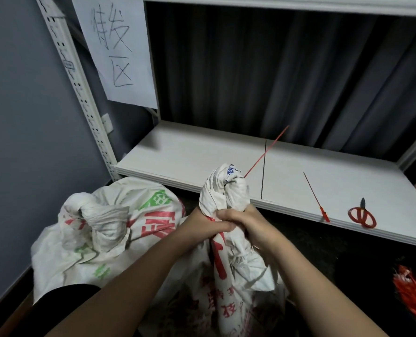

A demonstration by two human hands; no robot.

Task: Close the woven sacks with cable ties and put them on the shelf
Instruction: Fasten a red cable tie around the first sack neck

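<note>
Two woven sacks in view, contents hidden. Left of the hands: first sack [80, 229], white with green and red print, neck twisted into a bunch, lying on the floor beside the shelf post. Between the hands: second sack [228, 259], red print, upright, neck gathered. Left hand [197, 227] and right hand [245, 222] both clamped around that neck, fingers curled, touching each other. One red cable tie [266, 152] sits at the neck; its tail sticks up and to the right from behind the bunched top, over the shelf [190, 156]. Right of the hands, on the shelf: one loose red cable tie [315, 197], one pair of red-handled scissors [362, 215]. Far right, below the shelf: a bundle of red ties [413, 295], number not countable. Paper sign [115, 49] hangs on the frame above left.
</note>
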